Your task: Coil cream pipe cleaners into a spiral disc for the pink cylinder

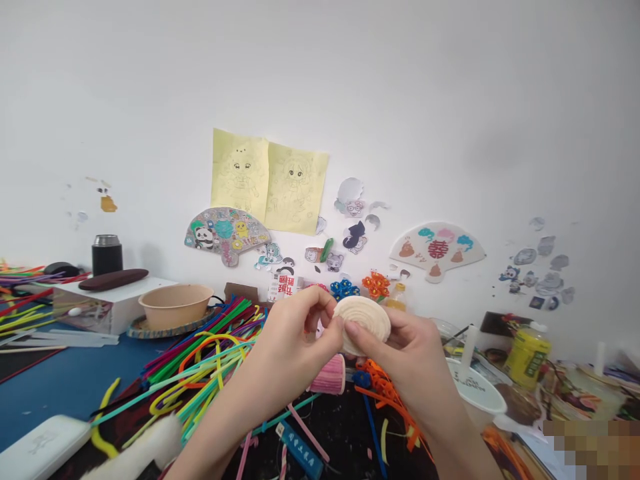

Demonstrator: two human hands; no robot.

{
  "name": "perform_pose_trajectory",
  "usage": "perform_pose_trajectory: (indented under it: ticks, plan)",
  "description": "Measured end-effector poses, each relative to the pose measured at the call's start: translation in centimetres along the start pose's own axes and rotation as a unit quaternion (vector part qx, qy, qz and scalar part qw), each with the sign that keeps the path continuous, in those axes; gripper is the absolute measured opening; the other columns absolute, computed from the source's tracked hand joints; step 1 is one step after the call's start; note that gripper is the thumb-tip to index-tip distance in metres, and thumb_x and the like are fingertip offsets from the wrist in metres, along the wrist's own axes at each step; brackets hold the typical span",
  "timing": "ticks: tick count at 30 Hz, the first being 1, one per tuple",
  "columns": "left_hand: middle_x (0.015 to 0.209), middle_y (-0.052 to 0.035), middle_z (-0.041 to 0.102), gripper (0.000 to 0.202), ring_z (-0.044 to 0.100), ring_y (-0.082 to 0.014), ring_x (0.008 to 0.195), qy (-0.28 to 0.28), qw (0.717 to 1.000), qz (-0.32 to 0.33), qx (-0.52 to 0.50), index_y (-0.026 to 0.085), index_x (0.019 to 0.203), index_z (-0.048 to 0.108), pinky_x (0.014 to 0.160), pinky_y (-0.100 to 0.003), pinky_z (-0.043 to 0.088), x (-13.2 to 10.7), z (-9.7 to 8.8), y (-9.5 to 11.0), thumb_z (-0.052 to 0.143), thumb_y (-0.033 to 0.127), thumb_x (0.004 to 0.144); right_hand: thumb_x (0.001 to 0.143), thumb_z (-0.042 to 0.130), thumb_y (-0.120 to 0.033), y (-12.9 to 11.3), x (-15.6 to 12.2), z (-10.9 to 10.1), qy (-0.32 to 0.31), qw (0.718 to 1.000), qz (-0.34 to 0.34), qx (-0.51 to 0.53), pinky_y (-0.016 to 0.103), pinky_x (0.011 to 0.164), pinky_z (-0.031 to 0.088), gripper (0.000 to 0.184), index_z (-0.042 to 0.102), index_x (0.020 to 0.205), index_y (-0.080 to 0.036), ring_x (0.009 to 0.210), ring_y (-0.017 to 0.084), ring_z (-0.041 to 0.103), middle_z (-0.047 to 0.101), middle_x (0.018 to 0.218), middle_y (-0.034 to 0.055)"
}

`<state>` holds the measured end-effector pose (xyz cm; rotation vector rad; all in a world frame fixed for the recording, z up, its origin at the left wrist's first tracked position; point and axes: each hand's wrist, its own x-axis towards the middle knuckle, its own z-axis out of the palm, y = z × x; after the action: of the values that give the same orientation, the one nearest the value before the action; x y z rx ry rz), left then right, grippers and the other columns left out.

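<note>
A cream disc (pixel 373 320), wound in rings from what looks like fuzzy pipe cleaner, is held up over the middle of the table. My right hand (pixel 410 353) grips it, thumb across the front face and fingers behind. At its left edge my left hand (pixel 305 333) is closed in a pinch; the fingertips meet the rim. Just below my hands lies a pink cylinder wrapped in pipe cleaner (pixel 327 375). Pink pipe cleaner pieces (pixel 309 433) and a blue labelled strip (pixel 299 450) lie on the black surface underneath.
Loose coloured pipe cleaners (pixel 210 360) heap at the left, by a tan bowl (pixel 176 303) and a black flask (pixel 107 255). Orange pipe cleaner pieces (pixel 383 383) lie right of centre. A white-lidded tub (pixel 477 390) and yellow bottle (pixel 529 353) stand at the right.
</note>
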<state>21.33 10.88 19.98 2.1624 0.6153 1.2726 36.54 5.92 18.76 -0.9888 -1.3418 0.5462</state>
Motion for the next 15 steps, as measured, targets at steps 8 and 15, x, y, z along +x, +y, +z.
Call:
perform_pose_trajectory:
  ticks: [8,15]
  plan:
    - [0.067,0.0038,0.049,0.013,0.042,-0.0128,0.062,0.015,0.999,0.009,0.028,0.020,0.073,0.050,0.057,-0.025,0.034,-0.01,0.11,-0.23,0.051,0.023,0.085,0.076,0.078,-0.035,-0.01,-0.17,0.05,0.003,1.000,0.004,0.007,0.026,0.060,0.055,0.020,0.080,0.079,-0.016,0.067,0.019,0.063,0.072,0.073,0.0045]
    - [0.068,0.0039,0.049,0.013,0.043,-0.0130,0.064,0.015,1.000,0.004,0.026,0.020,0.073,0.048,0.057,-0.025,0.034,-0.06,0.08,-0.16,0.050,0.022,0.086,0.076,0.078,-0.035,-0.08,-0.15,0.15,0.006,1.000,0.000,0.000,0.027,0.060,0.055,0.020,0.080,0.079,-0.016,0.067,0.020,0.065,0.074,0.074,0.0054]
